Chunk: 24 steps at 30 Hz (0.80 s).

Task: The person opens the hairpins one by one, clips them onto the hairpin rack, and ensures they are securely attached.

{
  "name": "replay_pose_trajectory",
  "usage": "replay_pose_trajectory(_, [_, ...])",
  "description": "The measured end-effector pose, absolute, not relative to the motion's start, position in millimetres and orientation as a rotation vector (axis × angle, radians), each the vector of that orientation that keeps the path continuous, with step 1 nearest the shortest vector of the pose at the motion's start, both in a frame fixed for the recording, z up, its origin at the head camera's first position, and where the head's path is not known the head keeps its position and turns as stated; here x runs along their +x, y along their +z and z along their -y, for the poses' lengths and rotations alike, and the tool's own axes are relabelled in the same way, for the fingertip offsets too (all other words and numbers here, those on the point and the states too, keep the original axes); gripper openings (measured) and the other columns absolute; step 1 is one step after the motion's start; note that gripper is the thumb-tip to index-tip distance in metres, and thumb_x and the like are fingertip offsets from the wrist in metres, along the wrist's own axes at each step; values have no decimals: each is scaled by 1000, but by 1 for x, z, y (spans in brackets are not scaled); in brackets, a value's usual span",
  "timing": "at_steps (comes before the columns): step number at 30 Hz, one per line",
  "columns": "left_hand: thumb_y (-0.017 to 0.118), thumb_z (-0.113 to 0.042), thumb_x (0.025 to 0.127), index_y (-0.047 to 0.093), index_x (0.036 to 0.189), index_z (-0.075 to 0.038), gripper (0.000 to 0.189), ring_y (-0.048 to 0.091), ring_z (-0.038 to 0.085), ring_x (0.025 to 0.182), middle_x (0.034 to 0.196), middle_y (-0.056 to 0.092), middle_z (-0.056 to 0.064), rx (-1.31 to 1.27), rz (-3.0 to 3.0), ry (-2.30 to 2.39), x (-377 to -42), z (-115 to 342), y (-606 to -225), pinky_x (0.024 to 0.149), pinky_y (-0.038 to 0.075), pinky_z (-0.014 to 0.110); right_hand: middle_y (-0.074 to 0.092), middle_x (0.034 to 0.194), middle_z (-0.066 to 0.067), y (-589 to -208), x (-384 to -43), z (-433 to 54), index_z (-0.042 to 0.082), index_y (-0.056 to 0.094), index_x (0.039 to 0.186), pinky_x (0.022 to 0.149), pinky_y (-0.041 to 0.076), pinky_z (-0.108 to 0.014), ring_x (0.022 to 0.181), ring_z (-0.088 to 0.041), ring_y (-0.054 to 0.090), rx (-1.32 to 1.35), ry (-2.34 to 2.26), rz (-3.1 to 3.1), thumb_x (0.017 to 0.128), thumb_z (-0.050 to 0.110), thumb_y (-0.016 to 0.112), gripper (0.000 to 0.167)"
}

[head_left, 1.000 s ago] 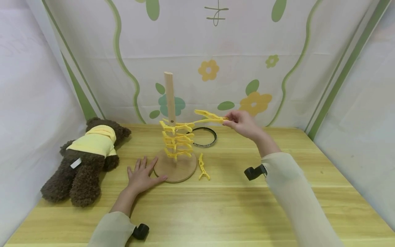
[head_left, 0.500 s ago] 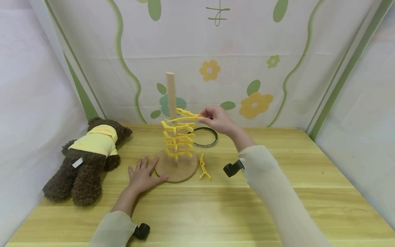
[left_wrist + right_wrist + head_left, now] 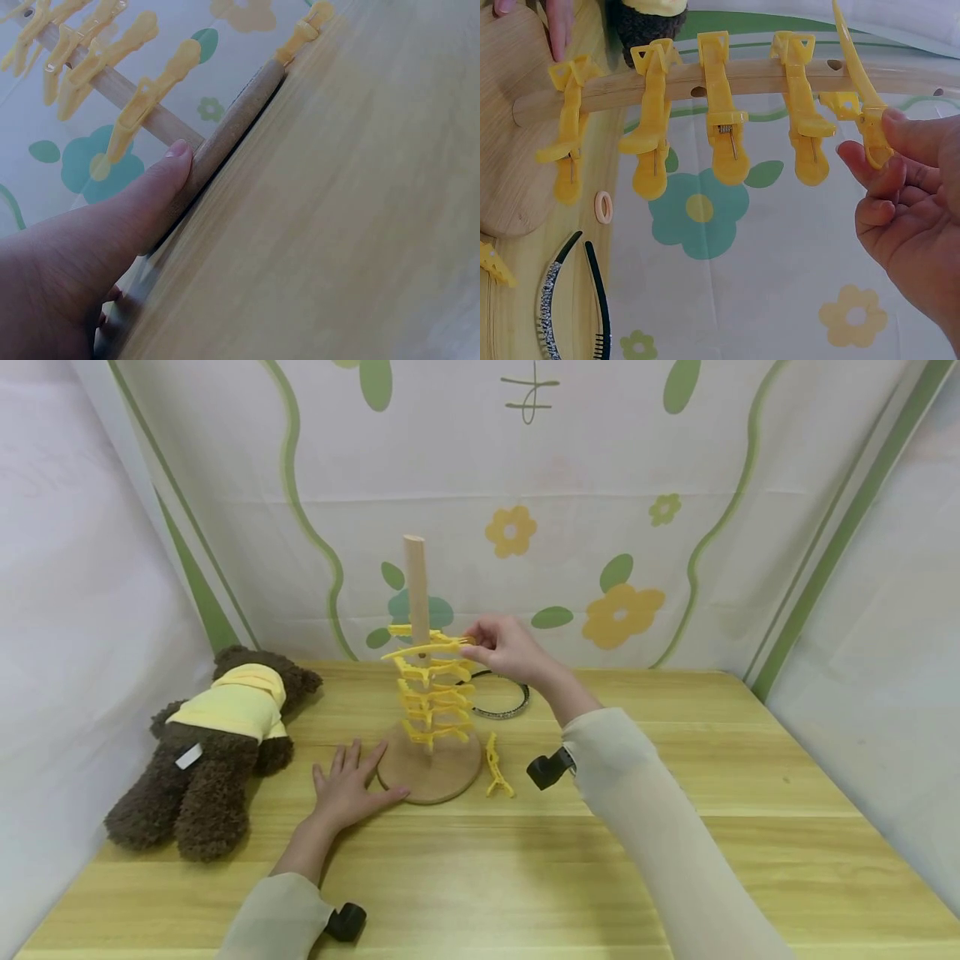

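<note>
My right hand (image 3: 506, 647) pinches the handle end of a yellow hair clip (image 3: 420, 650) at the wooden post (image 3: 415, 581). That clip is spread apart, its two arms on either side of the post in the right wrist view. Below it, several yellow clips (image 3: 654, 112) grip the post one under another. My left hand (image 3: 348, 789) lies spread on the table, its thumb (image 3: 161, 176) touching the edge of the round wooden base (image 3: 453, 777). Another yellow clip (image 3: 495, 767) lies loose right of the base.
A brown teddy bear (image 3: 210, 777) in a yellow top lies at the left. Behind the stand rests a black headband (image 3: 517, 703) with a glittery band. A small pink ring (image 3: 603, 207) lies near it. White printed fabric (image 3: 585, 468) walls the back and sides.
My right hand has moved left with the hair clip, bringing its spread arms from right of the post to around it. My left hand has stayed at the base.
</note>
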<state>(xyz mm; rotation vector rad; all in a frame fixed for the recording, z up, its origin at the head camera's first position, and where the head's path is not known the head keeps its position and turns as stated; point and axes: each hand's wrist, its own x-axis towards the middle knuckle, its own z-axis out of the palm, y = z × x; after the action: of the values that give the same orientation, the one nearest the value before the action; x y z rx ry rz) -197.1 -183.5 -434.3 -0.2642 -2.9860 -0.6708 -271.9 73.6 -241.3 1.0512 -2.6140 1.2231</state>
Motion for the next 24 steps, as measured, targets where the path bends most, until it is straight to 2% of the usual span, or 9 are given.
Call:
replay_pose_trajectory(10, [46,-73,65,26,137,-18,93,2,44,123,138,11,25,-271,2987,-678,-197,182,-435,83,-9,66,56,71,-6,-244,-268,-73,-3,60,97,50,39,-24,53,-14,44,1102,1224,2596,82,9,59,19])
replay_pose_trajectory(19, [47,-72,66,26,137,-17,93,2,44,123,138,11,26,-261,2989,-672,-196,182,-433,84,-8,66,50,61,-6,-244,-265,-73,-2,57,107,50,35,-23,53,-13,39,1048,1248,2637,83,13,59,29])
replay_pose_trajectory(24, [46,-72,66,25,138,-17,93,2,44,123,138,11,25,-258,2995,-670,-196,182,-432,84,-8,66,53,64,-10,-243,-264,-73,-3,57,107,50,35,-24,55,-14,42,1058,1282,2621,82,13,59,29])
